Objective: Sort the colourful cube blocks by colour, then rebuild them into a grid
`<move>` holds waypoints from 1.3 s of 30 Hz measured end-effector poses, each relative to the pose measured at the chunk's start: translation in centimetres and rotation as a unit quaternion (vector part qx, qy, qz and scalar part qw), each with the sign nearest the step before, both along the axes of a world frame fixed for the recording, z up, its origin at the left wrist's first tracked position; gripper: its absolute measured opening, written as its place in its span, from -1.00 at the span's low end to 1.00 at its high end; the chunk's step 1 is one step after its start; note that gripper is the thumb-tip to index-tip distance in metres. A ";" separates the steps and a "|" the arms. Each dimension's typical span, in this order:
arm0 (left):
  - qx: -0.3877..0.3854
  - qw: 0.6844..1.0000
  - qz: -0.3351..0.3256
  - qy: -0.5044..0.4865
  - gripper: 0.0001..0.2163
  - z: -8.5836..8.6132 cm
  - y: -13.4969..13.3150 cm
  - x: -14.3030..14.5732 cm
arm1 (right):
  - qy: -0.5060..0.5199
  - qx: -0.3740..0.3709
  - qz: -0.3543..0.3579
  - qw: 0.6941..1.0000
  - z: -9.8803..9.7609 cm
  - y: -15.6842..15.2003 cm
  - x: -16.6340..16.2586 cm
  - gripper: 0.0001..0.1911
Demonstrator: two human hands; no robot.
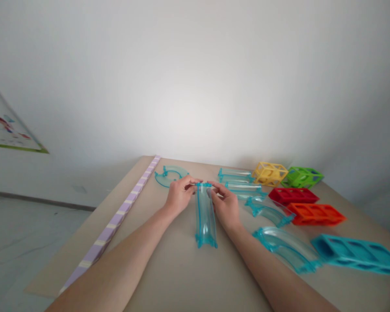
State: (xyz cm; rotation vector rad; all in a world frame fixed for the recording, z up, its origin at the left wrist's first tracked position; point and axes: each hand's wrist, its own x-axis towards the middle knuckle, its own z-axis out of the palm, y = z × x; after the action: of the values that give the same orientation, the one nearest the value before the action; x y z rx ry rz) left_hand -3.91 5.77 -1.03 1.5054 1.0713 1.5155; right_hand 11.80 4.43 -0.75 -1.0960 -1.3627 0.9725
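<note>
A straight clear-blue marble run track piece (207,219) lies lengthwise in front of me, its toothed near end pointing toward me. My left hand (179,193) is closed at the left corner of its far end, fingers pinched. On the other side, my right hand (226,201) grips the far right corner between thumb and fingers. The fingertips partly cover the far joint, so I cannot tell whether another piece is attached there. Just beyond my left hand, a round clear-blue track piece (160,178) lies on the table.
Right of my hands are straight tracks (236,175), curved tracks (287,247), and yellow (269,174), green (303,177), red (294,195), orange (316,214) and blue (359,255) frame blocks. A purple-and-white striped strip (126,208) runs along the table's (172,268) left side. A wall stands behind.
</note>
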 end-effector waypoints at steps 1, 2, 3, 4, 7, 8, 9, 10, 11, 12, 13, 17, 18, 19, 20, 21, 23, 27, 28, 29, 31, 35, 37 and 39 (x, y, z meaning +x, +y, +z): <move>0.006 1.000 -0.002 0.007 -0.95 0.1 0.0 0.0 | -0.013 0.009 -0.009 1.000 0.0 0.0 0.1 -0.63; 0.014 1.000 -0.002 0.017 -0.94 0.1 -0.1 0.0 | -0.024 0.017 -0.019 0.999 0.0 0.1 0.2 -0.64; 0.023 0.999 0.001 0.028 -0.92 0.2 -0.1 -0.1 | -0.036 0.024 -0.028 0.999 0.0 0.1 0.3 -0.65; 0.031 0.999 0.006 0.041 -0.91 0.3 -0.1 -0.1 | -0.046 0.030 -0.036 0.998 0.0 0.1 0.3 -0.66; 0.052 0.995 0.026 0.080 -0.86 0.5 -0.2 -0.3 | -0.065 0.051 -0.054 0.995 -0.1 0.1 0.3 -0.69; 0.056 0.994 0.028 0.086 -0.86 0.5 -0.2 -0.4 | -0.069 0.057 -0.059 0.994 -0.2 0.2 0.3 -0.70; 0.056 0.994 0.026 0.086 -0.86 0.6 -0.2 -0.4 | -0.073 0.060 -0.064 0.994 -0.2 0.2 0.3 -0.71; 0.052 0.995 0.021 0.082 -0.86 0.7 -0.3 -0.4 | -0.076 0.061 -0.069 0.993 -0.3 0.2 0.3 -0.72; 0.045 0.996 0.015 0.073 -0.87 0.8 -0.3 -0.4 | -0.080 0.061 -0.074 0.992 -0.3 0.3 0.4 -0.72; 0.034 0.997 0.008 0.063 -0.89 0.9 -0.4 -0.3 | -0.083 0.061 -0.078 0.992 -0.4 0.3 0.4 -0.72; 0.021 0.999 0.002 0.049 -0.91 1.0 -0.5 -0.2 | -0.085 0.059 -0.081 0.991 -0.4 0.4 0.4 -0.72; -0.061 0.997 -0.030 -0.023 -0.97 1.3 -0.6 0.1 | -0.082 0.054 -0.081 0.992 -0.4 0.5 0.6 -0.69; -0.082 0.995 -0.039 -0.037 -0.95 1.3 -0.6 0.2 | -0.082 0.052 -0.077 0.992 -0.3 0.4 0.6 -0.69; -0.099 0.993 -0.046 -0.045 -0.92 1.3 -0.6 0.2 | -0.082 0.051 -0.073 0.993 -0.3 0.4 0.6 -0.69; -0.112 0.991 -0.053 -0.049 -0.90 1.3 -0.5 0.2 | -0.084 0.050 -0.067 0.993 -0.2 0.3 0.6 -0.70; -0.122 0.989 -0.062 -0.050 -0.88 1.3 -0.5 0.3 | -0.085 0.046 -0.061 0.993 -0.2 0.3 0.5 -0.69; -0.143 0.985 -0.082 -0.050 -0.84 1.2 -0.5 0.3 | -0.080 0.025 -0.047 0.995 0.0 0.1 0.5 -0.67; -0.185 0.974 -0.112 -0.061 -0.77 1.0 -0.5 0.3 | -0.059 -0.024 -0.021 0.998 0.2 0.0 0.4 -0.65; -0.193 0.972 -0.116 -0.065 -0.76 1.0 -0.5 0.2 | -0.056 -0.031 -0.016 0.998 0.2 0.0 0.4 -0.66; -0.201 0.970 -0.119 -0.069 -0.75 1.1 -0.6 0.2 | -0.054 -0.038 -0.011 0.998 0.3 -0.1 0.4 -0.66; -0.213 0.966 -0.123 -0.077 -0.74 1.1 -0.6 0.1 | -0.045 -0.055 0.001 0.997 0.2 0.0 0.4 -0.65; -0.225 0.962 -0.119 -0.094 -0.76 1.3 -0.7 0.0 | -0.023 -0.079 0.019 0.996 0.1 0.0 0.2 -0.63; -0.228 0.961 -0.115 -0.103 -0.79 1.2 -0.5 0.0 | -0.016 -0.083 0.019 0.996 0.0 0.0 0.1 -0.63; -0.230 0.961 -0.110 -0.111 -0.81 1.1 -0.3 0.1 | -0.011 -0.084 0.016 0.996 0.0 0.1 0.0 -0.64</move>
State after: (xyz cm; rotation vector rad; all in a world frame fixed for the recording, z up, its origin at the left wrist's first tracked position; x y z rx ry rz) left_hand -3.86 5.43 0.03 1.0635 1.0000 1.1501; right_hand 11.80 4.49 -0.74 -1.2180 -1.3383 1.1171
